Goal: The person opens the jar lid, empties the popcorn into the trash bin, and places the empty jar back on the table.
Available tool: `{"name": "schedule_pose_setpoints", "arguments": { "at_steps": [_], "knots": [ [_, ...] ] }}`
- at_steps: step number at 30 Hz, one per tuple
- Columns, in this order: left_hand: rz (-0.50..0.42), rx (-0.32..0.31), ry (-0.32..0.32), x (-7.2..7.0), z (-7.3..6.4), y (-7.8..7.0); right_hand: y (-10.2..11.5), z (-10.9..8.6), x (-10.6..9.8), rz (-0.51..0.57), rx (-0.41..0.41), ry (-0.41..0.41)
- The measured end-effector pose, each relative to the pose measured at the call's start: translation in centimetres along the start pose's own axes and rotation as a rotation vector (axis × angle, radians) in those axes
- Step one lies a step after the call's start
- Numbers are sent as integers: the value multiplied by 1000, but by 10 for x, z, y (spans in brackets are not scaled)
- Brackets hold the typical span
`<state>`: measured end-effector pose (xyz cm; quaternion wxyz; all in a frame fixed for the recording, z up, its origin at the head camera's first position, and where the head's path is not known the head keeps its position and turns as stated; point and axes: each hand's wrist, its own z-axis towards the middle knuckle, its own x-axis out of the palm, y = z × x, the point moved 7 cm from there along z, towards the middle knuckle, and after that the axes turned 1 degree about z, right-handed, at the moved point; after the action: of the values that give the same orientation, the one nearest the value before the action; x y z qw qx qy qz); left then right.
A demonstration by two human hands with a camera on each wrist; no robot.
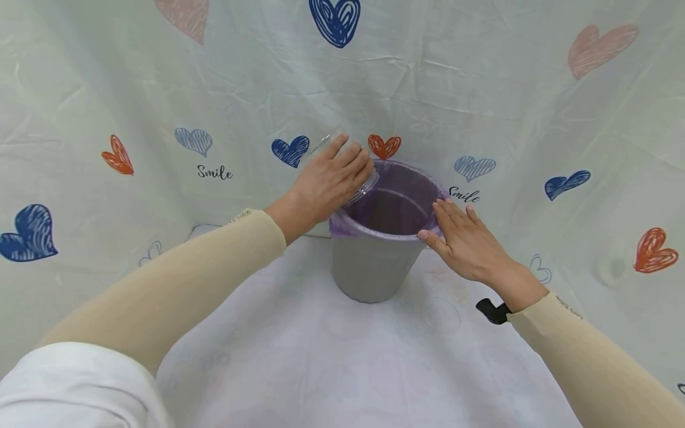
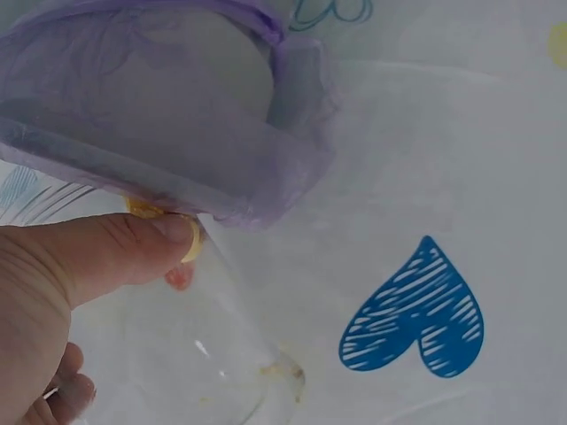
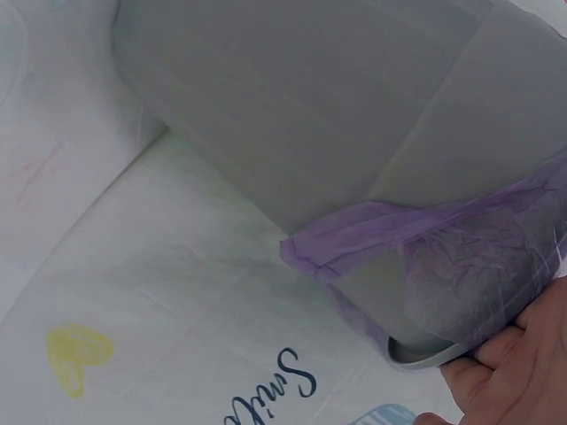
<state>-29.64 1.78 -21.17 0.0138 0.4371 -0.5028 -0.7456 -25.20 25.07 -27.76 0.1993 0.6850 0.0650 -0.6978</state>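
Observation:
My left hand (image 1: 334, 178) grips a clear plastic jar (image 1: 368, 186), tipped with its mouth over a grey trash bin (image 1: 374, 270). In the left wrist view the thumb presses the clear jar (image 2: 235, 332) near its mouth; yellowish and red bits (image 2: 180, 276) and brown smears show through its wall. A thin purple trash bag (image 1: 345, 226) lines the bin and folds out over the rim. My right hand (image 1: 471, 244) rests its extended fingers on the bin's right rim, thumb toward the front. In the right wrist view its fingertips (image 3: 496, 345) touch the bagged rim.
The bin stands upright on a white cloth (image 1: 342, 362) spread over the surface. Close behind it hangs a pale curtain (image 1: 439, 113) printed with hearts and the word Smile. A black strap (image 1: 493, 311) sits at my right wrist.

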Motion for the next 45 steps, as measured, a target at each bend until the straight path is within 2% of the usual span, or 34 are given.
{"name": "schedule_pose_setpoints", "arguments": {
  "at_steps": [13,22,36,41,45],
  "knots": [
    [53,82,26,0,-1,-9,1,1,1,-5,-1,-5],
    [39,72,13,1,-1,-10,2,1,1,-3,-4,-5],
    [8,23,-12,0,-2,-4,2,1,0,2,-3,-3],
    [-25,-34,-78,0,-7,0,1,1,0,3,-3,-3],
    [-56,-121,-161,2,-15,6,0,0,1,2,-7,-7]
  ]
}}
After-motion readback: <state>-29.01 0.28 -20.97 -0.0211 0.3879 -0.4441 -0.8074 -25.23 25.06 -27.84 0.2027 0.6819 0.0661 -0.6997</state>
